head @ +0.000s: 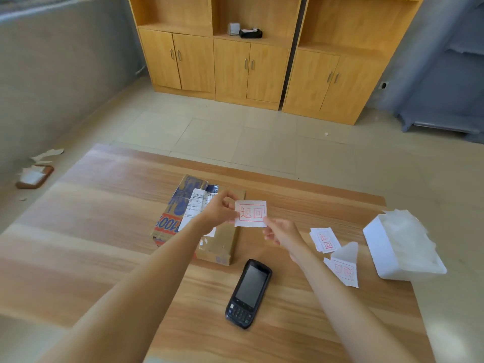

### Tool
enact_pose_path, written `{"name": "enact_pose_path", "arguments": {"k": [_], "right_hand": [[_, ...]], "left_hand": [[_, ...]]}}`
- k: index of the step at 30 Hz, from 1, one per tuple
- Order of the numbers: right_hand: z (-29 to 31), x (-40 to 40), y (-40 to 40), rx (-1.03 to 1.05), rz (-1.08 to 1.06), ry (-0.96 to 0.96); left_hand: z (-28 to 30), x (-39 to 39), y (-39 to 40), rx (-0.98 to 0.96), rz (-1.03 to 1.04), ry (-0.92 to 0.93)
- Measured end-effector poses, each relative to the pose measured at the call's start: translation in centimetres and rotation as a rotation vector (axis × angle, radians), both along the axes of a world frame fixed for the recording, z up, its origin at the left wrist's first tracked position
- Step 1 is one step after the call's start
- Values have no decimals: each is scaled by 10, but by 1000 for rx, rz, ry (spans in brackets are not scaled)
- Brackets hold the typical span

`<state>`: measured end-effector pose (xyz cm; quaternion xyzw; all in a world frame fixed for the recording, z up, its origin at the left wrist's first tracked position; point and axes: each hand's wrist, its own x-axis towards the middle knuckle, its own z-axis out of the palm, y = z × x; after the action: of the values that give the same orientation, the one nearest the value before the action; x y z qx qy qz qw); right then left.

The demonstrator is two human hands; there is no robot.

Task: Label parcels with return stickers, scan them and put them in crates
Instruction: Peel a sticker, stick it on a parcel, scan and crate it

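Wood-grain table (104, 231) w/ slight sheen, cardboard parcel (222, 244), paper sticker (250, 214), glossy black plastic scanner (248, 293)

Two bare forearms, sleeveless, no rings or watch

A single head-worn wide-angle camera looks forward and steeply down onto the wooden table (104, 231) from the person's side of it. The table's near part fills the lower frame, close to the lens. Beyond the table's far edge, tiled floor (235, 137) runs to wooden cabinets (251, 66) well apart. No second view exists.
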<state>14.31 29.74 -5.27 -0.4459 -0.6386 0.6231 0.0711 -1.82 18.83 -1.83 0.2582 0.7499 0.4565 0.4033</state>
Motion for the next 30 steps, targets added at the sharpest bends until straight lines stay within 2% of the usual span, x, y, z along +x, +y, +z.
{"name": "enact_pose_path", "arguments": {"k": [3,7,14,23,30], "right_hand": [[-10,-11,-13,89,-3,-53],[-13,-28,-34,35,-35,56],[-32,-41,-56,17,-124,53],[-49,-58,-69,119,-160,11],[-55,-66,-72,213,-134,-54]], "left_hand": [[-5,-11,-25,-39,-29,-17],[-12,-17,-48,-76,-76,-28],[-35,-24,-65,-61,112,-151],[-57,-40,-68,-174,265,-50],[-65,-47,-65,-269,273,17]]}}
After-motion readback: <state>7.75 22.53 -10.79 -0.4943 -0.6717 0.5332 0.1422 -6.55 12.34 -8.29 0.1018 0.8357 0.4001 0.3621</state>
